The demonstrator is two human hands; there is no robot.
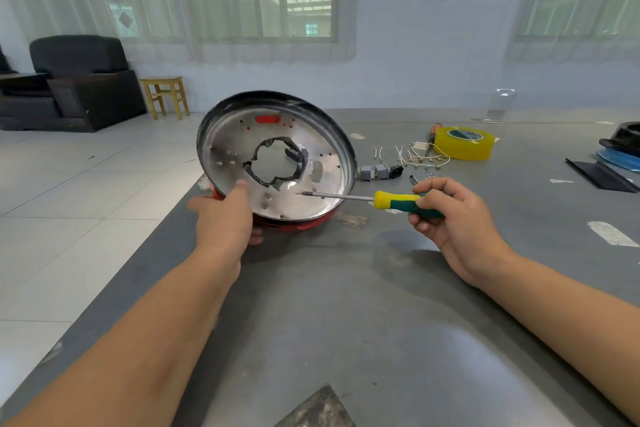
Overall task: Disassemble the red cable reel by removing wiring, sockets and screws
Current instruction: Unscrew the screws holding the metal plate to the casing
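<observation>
The grey table [346, 288] holds everything. The red cable reel [277, 156] sits near its left edge, tipped up so its shiny inside faces the person. The left hand [225, 218] grips the near rim to keep it tilted and steady. The right hand [450, 211] grasps the screwdriver [381, 199], tip aimed at a hole, likely a screw. On the far right lie yellow tape [464, 142], grey sockets [375, 172] and cut wires [415, 156], set aside out of the way.
</observation>
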